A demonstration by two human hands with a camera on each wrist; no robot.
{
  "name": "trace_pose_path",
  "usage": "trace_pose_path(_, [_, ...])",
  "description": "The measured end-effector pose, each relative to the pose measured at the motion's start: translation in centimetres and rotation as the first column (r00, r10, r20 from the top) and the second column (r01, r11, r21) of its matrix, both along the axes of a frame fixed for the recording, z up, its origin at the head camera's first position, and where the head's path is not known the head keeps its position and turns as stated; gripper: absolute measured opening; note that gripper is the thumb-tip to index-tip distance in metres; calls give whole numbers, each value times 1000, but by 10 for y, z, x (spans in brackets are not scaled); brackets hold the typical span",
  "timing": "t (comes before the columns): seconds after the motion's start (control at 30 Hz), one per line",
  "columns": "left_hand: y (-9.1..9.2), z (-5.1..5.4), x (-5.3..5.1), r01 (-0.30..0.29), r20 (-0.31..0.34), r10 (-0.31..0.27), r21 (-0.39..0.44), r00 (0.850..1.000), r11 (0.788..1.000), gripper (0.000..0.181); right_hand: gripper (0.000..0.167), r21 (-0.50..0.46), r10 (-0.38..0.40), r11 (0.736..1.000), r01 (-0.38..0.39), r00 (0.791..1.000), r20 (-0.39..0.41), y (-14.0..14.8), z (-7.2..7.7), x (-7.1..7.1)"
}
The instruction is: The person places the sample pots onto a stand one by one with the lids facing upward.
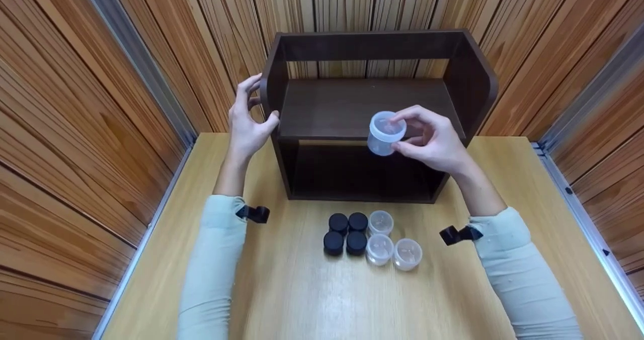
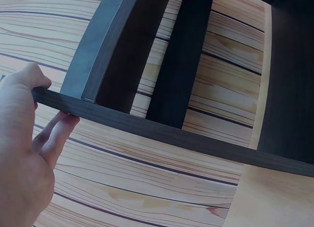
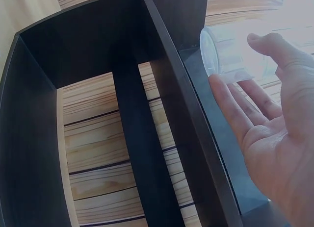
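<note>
A dark brown two-tier shelf (image 1: 372,108) stands on the table by the wood-panelled wall. My left hand (image 1: 247,123) grips the edge of its left side panel, thumb on the inner face and fingers on the outer; the left wrist view shows this hand (image 2: 29,138) at the panel edge (image 2: 162,131). A clear plastic jar (image 1: 381,141) is pinched between the thumb and fingers of my right hand (image 1: 432,141). It is held up in front of the upper board's front edge. In the right wrist view the jar (image 3: 228,53) lies across the fingers of the right hand (image 3: 279,129).
On the table (image 1: 302,300) in front of the shelf stand several small jars with black tops (image 1: 333,242). Three clear jars (image 1: 380,249) are grouped to their right. Wood-panelled walls (image 1: 100,154) enclose the left, back and right sides, with metal rails along the table's sides.
</note>
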State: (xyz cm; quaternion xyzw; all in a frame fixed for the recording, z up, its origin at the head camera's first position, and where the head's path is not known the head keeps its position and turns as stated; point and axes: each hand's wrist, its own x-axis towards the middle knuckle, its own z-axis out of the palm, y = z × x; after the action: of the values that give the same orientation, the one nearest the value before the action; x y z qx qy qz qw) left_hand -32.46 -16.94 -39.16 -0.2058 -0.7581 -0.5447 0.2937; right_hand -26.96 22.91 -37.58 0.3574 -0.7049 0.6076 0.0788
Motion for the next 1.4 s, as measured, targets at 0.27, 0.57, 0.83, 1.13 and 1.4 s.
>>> trace_pose_path(0.27, [-2, 0, -1, -5, -7, 5, 4, 1000, 1000, 71, 47, 19, -33, 999, 33, 999, -17, -18, 14, -13])
trace_pose_path(0.57, [-4, -2, -1, -16, -19, 16, 9, 1000, 1000, 71, 46, 53, -63, 997, 63, 998, -5, -45, 33, -23])
trace_pose_path(0.83, [-4, 1, -2, -22, -18, 22, 12, 1000, 1000, 71, 45, 38, -69, 997, 68, 997, 30, -67, 45, -38])
trace_pose_path(1.13, [-5, 0, -2, -7, -18, 7, 17, 1000, 1000, 71, 43, 73, -86, 994, 83, 996, 34, -87, 56, -51])
trace_pose_path(1.4, [-4, 1, -2, -9, -4, 9, 16, 1000, 1000, 71, 42, 57, -63, 997, 61, 997, 34, -103, 64, -60])
